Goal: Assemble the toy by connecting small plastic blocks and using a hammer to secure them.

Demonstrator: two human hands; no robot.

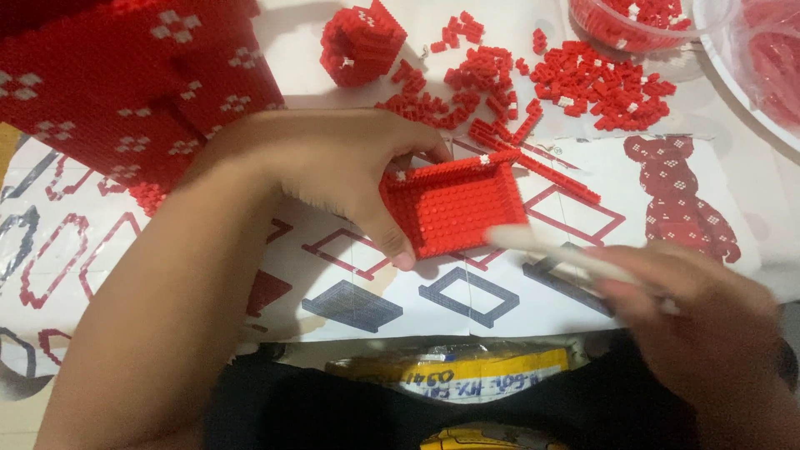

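Gripping a shallow red tray point(454, 204) built of tiny studded bricks, the left hand point(333, 167) clamps it between thumb on the near edge and fingers curled over the far wall, holding it tilted above the printed instruction sheet point(583, 167). The right hand point(708, 325), blurred in motion just right of the tray and nearer the camera, is closed around a pale, slim stick-like tool point(567, 254) whose tip reaches the tray's right-hand edge; what kind of tool it is cannot be told. Doing this well would seem to call for a steady left-hand hold and light, straight pressure from the tool, so the thin walls do not pop apart. Beyond the tray lies a scatter of loose red bricks point(583, 79), with a small cube-like block point(362, 42) to their left, and a large red build point(142, 75) dotted with white patterns stands far left of the tray. Two clear bowls point(717, 33) hold more red pieces at the far right. Everything brick-made looks hard, glossy and knobbly; the sheet is flat and glossy, printed with frame outlines and a bear figure.
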